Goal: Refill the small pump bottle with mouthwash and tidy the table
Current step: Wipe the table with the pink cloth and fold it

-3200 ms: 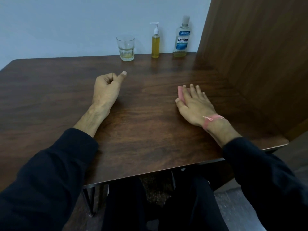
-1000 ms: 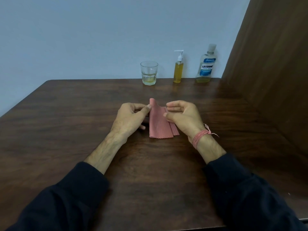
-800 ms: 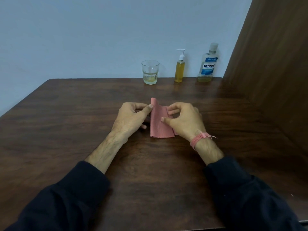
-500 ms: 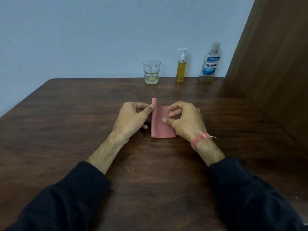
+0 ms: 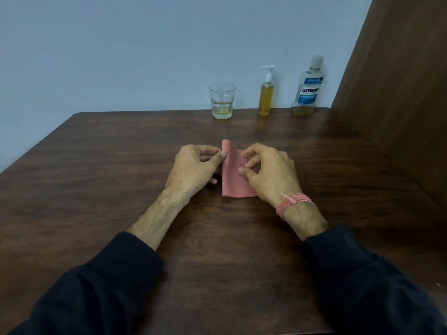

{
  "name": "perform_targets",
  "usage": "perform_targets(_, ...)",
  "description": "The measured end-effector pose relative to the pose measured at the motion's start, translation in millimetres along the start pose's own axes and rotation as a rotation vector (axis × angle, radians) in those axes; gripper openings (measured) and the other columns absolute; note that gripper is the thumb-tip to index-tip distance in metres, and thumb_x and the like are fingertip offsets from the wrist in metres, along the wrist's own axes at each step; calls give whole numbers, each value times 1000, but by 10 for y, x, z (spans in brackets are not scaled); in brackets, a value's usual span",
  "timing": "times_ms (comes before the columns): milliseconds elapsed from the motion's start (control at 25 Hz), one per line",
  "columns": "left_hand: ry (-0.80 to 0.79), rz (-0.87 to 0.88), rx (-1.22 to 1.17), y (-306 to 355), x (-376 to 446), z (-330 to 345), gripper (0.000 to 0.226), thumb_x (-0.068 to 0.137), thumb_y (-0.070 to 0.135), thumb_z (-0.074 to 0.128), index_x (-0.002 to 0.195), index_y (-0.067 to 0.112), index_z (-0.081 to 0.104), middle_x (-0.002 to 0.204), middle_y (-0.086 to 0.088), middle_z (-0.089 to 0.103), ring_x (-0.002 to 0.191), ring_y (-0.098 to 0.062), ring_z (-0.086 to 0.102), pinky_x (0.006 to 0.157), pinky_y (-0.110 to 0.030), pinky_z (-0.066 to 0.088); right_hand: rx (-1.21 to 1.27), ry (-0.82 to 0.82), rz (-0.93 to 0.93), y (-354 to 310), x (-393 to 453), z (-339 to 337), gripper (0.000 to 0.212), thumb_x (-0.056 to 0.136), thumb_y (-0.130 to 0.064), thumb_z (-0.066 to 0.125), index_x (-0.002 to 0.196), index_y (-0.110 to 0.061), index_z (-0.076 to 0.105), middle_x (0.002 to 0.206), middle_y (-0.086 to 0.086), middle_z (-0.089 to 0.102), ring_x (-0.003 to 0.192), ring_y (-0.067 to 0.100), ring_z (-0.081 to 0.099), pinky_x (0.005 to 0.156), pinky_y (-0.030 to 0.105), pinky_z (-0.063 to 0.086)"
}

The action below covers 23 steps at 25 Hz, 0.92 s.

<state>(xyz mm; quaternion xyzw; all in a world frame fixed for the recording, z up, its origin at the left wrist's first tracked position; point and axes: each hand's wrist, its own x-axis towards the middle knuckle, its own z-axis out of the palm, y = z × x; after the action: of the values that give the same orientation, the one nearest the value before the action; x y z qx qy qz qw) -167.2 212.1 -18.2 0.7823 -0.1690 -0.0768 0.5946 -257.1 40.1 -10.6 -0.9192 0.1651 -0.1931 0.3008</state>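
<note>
folding the pink cloth, tidy-up stage

near centre of the table (image 5: 96,189), the left hand (image 5: 193,170) pinches the cloth (image 5: 233,175) at its raised fold; the right hand (image 5: 268,172), flat on it seconds ago, now has curled fingers on its right side. far back, well apart, stand glass (image 5: 222,101), pump bottle (image 5: 266,93), filled yellow, and mouthwash bottle (image 5: 308,85): refill likely done.
</note>
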Motion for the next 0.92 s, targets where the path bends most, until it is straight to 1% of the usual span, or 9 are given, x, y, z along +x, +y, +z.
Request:
perform_targets(40, 1, 1, 1, 1, -2, -2, 15, 105, 39, 81, 112, 26, 83, 92, 12, 87, 86, -7, 85, 58, -18, 61, 45, -2, 14, 2, 6, -5, 33, 86, -29, 92, 109, -39, 70, 82, -22, 73, 85, -8, 64, 74, 14, 45)
perform_targets(120, 2, 8, 6, 4, -3, -1, 17, 105, 39, 81, 115, 25, 83, 92, 12, 87, 86, -7, 85, 58, -18, 61, 114, -15, 49, 12, 19, -17, 33, 87, -23, 92, 105, -40, 70, 82, -21, 74, 84, -11, 63, 68, 10, 37)
perform_targets(200, 8, 11, 12, 7, -1, 1, 22, 105, 38, 81, 120, 22, 83, 93, 11, 88, 85, -7, 85, 58, -19, 61, 137, -23, 60, 15, 25, -17, 33, 90, -18, 89, 99, -42, 68, 84, -20, 73, 83, -10, 63, 67, 10, 38)
perform_targets(280, 8, 10, 13, 10, -1, 7, 26, 106, 37, 81, 123, 19, 83, 94, 9, 88, 85, -8, 86, 58, -19, 61, 140, 8, 40, 2, 18, -15, 32, 92, -15, 86, 97, -40, 67, 88, -20, 71, 82, -7, 64, 66, 10, 41)
perform_targets(360, 10, 3, 12, 19, -1, 11, 27, 105, 36, 82, 124, 18, 83, 94, 7, 88, 85, -8, 86, 59, -19, 61, 129, 64, 9, 1, 21, -22, 29, 94, -15, 84, 97, -38, 67, 90, -20, 70, 82, -6, 64, 67, 10, 43)
perform_targets(480, 23, 0, 32, 30, -2, 15, 29, 103, 34, 84, 126, 17, 82, 95, 6, 88, 83, -8, 86, 58, -19, 61, 114, 114, 1, 35, 47, -18, 29, 92, -17, 86, 93, -38, 66, 87, -21, 70, 79, -6, 66, 68, 12, 48)
perform_targets(640, 38, 5, 63, 51, -30, 20, 30, 101, 34, 86, 126, 18, 82, 96, 7, 88, 81, -7, 85, 58, -20, 62, 67, 129, 22, 81, 68, 36, 32, 89, -19, 89, 88, -40, 65, 84, -22, 69, 78, -8, 65, 64, 8, 42)
perform_targets(920, 55, 2, 118, 89, -66, 32, 37, 98, 35, 89, 129, 19, 81, 95, 8, 87, 79, -6, 85, 61, -23, 66, 19, 131, 35, 117, 91, 58, 32, 86, -17, 91, 82, -37, 67, 81, -21, 69, 76, -8, 65, 64, 10, 44)
